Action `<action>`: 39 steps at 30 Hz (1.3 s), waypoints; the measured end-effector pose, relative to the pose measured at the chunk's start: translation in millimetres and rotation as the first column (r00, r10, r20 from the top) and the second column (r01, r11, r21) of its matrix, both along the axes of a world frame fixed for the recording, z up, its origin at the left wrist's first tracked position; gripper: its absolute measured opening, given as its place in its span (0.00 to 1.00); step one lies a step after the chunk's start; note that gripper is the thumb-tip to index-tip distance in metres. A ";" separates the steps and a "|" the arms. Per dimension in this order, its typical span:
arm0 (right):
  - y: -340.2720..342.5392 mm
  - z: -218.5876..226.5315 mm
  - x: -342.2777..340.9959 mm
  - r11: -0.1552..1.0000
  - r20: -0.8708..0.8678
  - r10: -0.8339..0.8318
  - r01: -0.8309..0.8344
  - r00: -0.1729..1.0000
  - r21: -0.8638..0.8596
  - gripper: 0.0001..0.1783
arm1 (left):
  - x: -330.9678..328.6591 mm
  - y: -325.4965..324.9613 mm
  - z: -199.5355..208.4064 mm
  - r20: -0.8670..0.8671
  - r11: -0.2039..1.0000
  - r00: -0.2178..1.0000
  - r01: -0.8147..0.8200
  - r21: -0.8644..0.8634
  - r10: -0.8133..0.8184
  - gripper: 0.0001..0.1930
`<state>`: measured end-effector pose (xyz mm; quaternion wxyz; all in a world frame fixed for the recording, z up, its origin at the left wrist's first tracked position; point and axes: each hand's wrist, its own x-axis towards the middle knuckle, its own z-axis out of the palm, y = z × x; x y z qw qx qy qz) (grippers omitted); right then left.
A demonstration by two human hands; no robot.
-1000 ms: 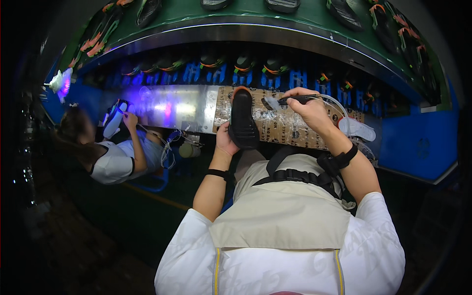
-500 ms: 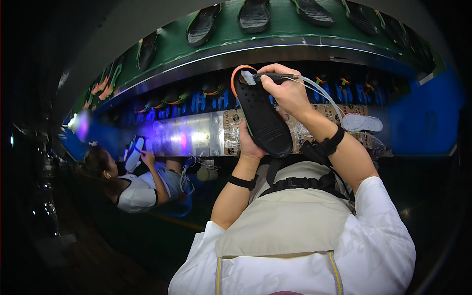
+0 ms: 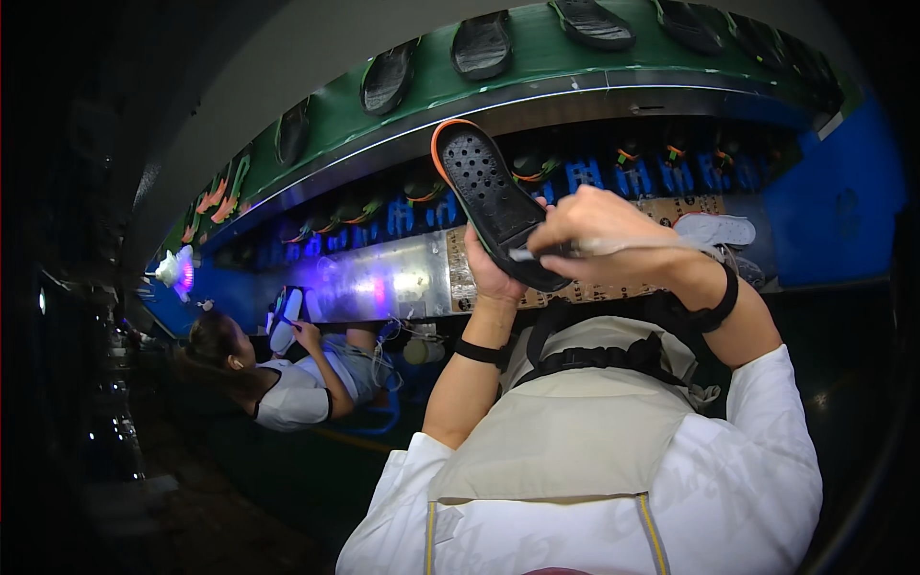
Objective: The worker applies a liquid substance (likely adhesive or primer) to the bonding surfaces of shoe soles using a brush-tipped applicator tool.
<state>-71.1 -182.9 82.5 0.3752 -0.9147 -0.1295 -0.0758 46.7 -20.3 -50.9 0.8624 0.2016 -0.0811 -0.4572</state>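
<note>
Left grip (image 3: 492, 272) clasped my black shoe sole (image 3: 479, 175), right grip (image 3: 599, 228) blurred brush (image 3: 521, 255); near-end brush pressure could have tipped sole.

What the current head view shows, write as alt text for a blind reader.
A person's left hand holds a black sole with an orange far rim while their blurred right hand holds a pale-tipped tool over its near end. Beyond, more black soles rest on a green surface; at left, a co-worker holds a pale item.

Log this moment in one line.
left hand: holds black sole | right hand: holds white-tipped tool at sole's near end | bench: white sole
</note>
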 end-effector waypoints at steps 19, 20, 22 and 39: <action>1.6 -30.1 55.3 0.898 0.454 -0.397 0.237 0.798 0.370 0.15 | -18.4 0.3 12.0 -0.007 0.998 0.999 -0.053 0.018 0.054 0.34; 3.4 -30.0 56.0 0.967 0.553 -0.254 0.198 0.794 0.161 0.15 | -17.6 -0.2 11.3 -0.022 0.999 0.999 -0.037 -0.030 0.036 0.34; -1.0 -24.1 53.9 0.986 0.509 -0.144 0.081 0.849 0.145 0.16 | -10.2 0.4 15.9 -0.021 0.999 0.999 -0.029 -0.034 0.028 0.33; -1.5 -18.6 47.5 0.990 0.452 0.096 -0.130 0.887 0.046 0.18 | 13.2 -0.7 4.4 0.050 0.992 0.991 -0.125 -0.018 0.126 0.36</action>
